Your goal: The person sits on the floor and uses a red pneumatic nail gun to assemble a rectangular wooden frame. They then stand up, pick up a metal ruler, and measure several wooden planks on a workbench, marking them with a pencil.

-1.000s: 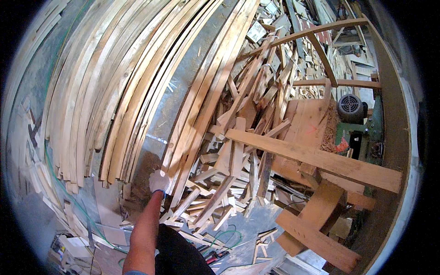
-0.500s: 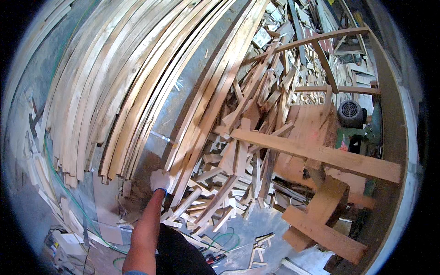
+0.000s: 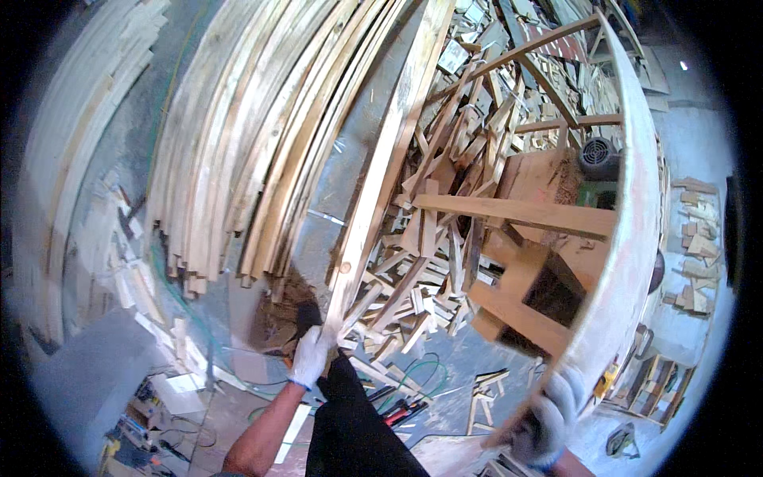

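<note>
The step in hand looks to be taking hold of a long, pale, straight-edged wooden plank (image 3: 382, 167) by its near end. The left hand (image 3: 311, 358), in a white knitted glove, is at that end, its fingers seemingly clamped on the wood, though the fingertips are hidden. The plank runs away from the hand toward the upper edge of the view, between a stack of long pale wooden boards (image 3: 262, 119) on its left and a loose heap of short, light-brown wooden offcuts (image 3: 416, 322) on its right.

The right hand (image 3: 548, 417), in a greyish-white glove, lies at the near edge of a pale-topped desk with a brown wooden frame (image 3: 637, 215); its fingers bend over that edge, but I cannot tell whether they grip it or only lean there.

Any lift from here would, I judge, call for a firm left grip, since the plank's length should make it swing, and a path free of the heap beside it
</note>
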Tool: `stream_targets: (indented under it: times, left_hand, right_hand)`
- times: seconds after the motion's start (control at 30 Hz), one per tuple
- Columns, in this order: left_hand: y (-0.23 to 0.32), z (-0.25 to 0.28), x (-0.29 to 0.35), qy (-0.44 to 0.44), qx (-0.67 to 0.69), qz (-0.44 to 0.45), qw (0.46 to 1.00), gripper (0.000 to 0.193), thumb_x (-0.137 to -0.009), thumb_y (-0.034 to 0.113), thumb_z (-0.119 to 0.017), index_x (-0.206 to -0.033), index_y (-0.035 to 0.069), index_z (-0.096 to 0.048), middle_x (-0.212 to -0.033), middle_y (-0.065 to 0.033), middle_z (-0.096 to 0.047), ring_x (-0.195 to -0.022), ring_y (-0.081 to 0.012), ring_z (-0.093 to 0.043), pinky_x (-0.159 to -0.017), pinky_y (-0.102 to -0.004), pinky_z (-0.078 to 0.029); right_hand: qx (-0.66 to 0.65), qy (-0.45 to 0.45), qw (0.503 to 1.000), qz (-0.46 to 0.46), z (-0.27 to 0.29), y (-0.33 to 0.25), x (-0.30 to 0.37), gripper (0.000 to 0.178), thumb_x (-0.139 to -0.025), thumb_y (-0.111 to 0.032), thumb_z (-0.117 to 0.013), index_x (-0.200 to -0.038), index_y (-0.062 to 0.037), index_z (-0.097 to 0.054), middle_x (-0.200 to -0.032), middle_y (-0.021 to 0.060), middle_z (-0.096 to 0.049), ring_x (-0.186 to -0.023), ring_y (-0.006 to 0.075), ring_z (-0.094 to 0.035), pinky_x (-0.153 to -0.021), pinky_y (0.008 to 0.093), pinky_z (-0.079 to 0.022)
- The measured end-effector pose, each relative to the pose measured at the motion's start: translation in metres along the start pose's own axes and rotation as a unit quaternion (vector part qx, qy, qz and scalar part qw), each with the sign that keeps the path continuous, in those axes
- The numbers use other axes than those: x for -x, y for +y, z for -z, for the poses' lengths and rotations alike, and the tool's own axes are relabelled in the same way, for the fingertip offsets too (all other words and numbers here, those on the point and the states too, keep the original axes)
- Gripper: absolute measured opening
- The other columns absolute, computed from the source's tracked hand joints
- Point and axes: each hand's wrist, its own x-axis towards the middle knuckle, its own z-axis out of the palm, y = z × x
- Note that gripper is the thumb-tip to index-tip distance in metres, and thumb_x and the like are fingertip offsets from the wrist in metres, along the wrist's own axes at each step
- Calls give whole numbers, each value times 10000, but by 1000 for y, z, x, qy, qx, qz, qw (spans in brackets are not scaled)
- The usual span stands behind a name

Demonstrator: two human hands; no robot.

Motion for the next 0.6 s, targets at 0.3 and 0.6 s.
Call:
stream_targets:
  times: [0.3,0.6]
  left_hand:
    - [125,90,203,-242,539,159,791,714,-1060,632,-421,-1303,-18,-591,-671,-1,-467,-447,-99,-435,-392,-262,-371]
    - [170,74,333,-427,698,51,572,914,-1027,705,-406,-1488,-84,-420,-676,-21,-414,-440,-86,-383,-401,-268,-353]
  right_hand:
    - [-4,35,999,18,17,-8,-18,502,-695,-98,-746,-1183,-49,-635,-1359,177,-613,-1276,421,-550,-1090,565,-425]
    - [-3,111,994,12,29,-11,-1,463,-778,-97,-730,-1227,-42,-631,-1370,171,-614,-1287,402,-554,-1103,512,-434]
